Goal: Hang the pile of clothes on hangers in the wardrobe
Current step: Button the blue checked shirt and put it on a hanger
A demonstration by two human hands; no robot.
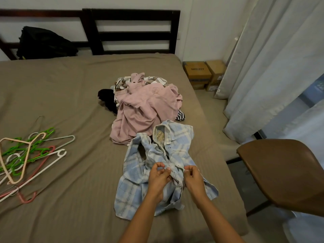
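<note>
pinching plaid shirt (pixel 138 183) placket: left hand (pixel 158 179), right hand (pixel 193 178).

Open strip of bed (pixel 73 102) running between hangers (pixel 28 155) and pile of clothes (pixel 145 109).
Hangers are crowding the left edge; the pile is blocking the centre; a chair (pixel 280 172) is closing off the right.

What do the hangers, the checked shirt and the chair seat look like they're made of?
The hangers look like smooth moulded plastic in solid green, pink and white; one thin grey one may be wire. The checked shirt seems thin woven cloth, perhaps cotton: matte, creased. The chair seat is a smooth brown shell with soft sheen, plastic or coated wood.
</note>
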